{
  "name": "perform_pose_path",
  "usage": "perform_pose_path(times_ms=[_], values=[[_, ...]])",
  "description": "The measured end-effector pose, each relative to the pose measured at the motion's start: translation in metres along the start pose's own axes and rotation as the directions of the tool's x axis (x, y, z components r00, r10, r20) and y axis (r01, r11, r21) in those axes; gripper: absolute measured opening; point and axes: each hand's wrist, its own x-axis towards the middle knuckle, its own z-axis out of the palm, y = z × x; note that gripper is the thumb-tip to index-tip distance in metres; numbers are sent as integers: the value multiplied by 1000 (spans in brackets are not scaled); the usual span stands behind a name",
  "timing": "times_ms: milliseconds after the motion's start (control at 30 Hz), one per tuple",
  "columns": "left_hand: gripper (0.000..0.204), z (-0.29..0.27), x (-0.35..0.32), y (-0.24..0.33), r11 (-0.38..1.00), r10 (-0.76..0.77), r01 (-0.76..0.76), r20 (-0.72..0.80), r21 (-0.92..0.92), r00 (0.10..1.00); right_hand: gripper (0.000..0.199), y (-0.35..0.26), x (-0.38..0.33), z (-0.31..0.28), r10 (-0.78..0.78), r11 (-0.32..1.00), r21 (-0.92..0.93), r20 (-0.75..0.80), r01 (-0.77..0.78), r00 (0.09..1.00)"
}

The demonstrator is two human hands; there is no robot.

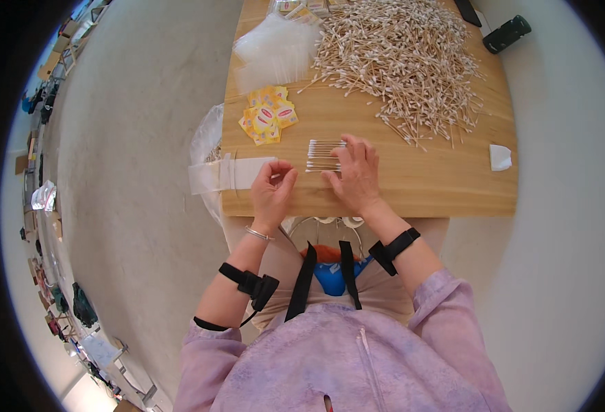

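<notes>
A row of cotton swabs point(324, 156) with white tips and wooden sticks lies side by side on the wooden table point(426, 182). Over its right end is my right hand point(358, 173), fingers bent and apart, the thumb by the near side of the row and fingertips touching the far side. My left hand point(273, 196) rests left of the row with curled fingers, thumb and forefinger close together; whatever is between them, if anything, is hidden. Beside its fingertips lies a white strip point(249, 172), partly inside a clear plastic sleeve point(206, 177) that overhangs the left table edge.
A large heap of cotton swabs point(402, 58) covers the far right. Clear plastic bags point(275, 48) are stacked far left, with yellow printed cards point(268, 115) in front. A white piece point(500, 158) and a black cylinder point(507, 34) are by the right edge, near the wall.
</notes>
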Motion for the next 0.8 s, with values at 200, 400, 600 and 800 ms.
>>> perform_pose_path(times_ms=[200, 400, 600, 800], values=[[26, 30, 26, -3, 954, 105, -151, -183, -261, 977, 52, 10, 11, 14, 9, 981, 196, -69, 5, 998], [35, 51, 39, -9, 830, 18, -124, -197, -544, 980, 41, 7, 17, 31, 84, 943, 325, -15, -75, 996], [36, 57, 28, -1, 971, 149, -163, -91, -173, 985, 37, 7, 12, 28, 20, 947, 317, -196, 44, 980], [48, 42, 25, 11, 653, 478, -538, 261, 534, 839, 24, 72, 11, -12, 364, 863, -211, -372, -460, 854]])
